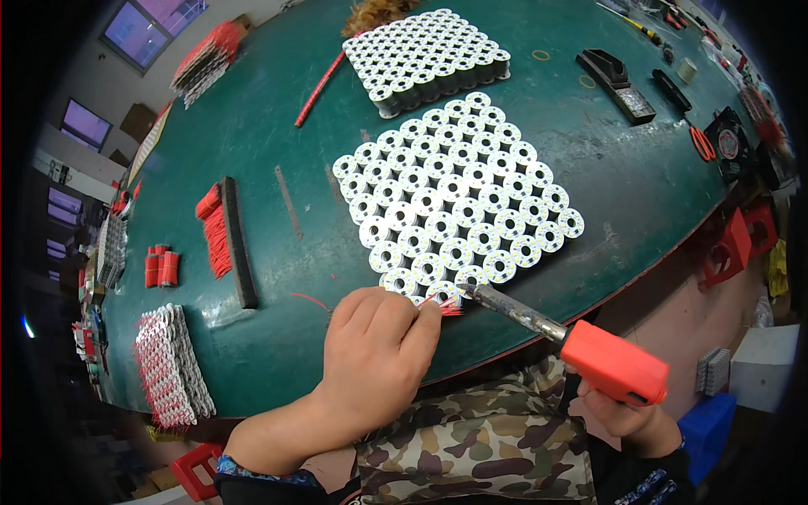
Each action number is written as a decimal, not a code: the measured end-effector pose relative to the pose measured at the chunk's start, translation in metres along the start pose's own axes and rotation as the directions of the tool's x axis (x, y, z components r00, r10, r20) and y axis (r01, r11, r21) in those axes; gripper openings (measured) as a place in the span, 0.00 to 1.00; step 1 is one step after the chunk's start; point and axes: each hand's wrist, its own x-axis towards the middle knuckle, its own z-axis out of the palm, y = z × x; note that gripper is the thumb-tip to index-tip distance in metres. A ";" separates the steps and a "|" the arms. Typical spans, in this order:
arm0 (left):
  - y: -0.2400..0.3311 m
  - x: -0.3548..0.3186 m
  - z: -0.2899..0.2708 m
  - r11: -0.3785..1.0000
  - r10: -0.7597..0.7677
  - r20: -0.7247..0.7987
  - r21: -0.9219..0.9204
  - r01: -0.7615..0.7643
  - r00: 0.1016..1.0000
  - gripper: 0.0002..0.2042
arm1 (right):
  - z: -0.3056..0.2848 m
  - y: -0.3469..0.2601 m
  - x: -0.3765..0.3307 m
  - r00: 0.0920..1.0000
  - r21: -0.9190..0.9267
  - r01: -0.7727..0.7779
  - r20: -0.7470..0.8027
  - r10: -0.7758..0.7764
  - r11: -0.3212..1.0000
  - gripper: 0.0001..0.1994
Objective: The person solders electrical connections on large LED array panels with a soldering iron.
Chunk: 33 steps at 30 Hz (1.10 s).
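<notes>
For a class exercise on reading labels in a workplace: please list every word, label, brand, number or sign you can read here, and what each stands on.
None can be read clearly.
White round boards: tiny printed marks, too small to read.
Black item with a round pattern, at the right: pale marks, too small and blurred to read.
Orange-red soldering gun: no lettering can be made out on the handle.
</notes>
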 end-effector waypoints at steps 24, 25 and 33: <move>0.001 0.003 0.002 1.000 0.000 0.078 0.020 -0.001 0.997 0.12 | -0.001 0.005 0.002 0.992 -0.017 0.110 0.064 -0.109 0.994 0.27; 0.001 0.003 0.002 1.000 0.000 0.077 0.019 -0.002 0.997 0.12 | -0.001 0.004 0.002 0.994 0.016 0.080 0.077 -0.081 0.997 0.27; 0.002 0.002 0.000 1.000 -0.011 0.096 0.027 0.009 0.995 0.12 | -0.005 0.005 -0.006 0.987 -0.071 0.143 0.082 -0.138 0.987 0.26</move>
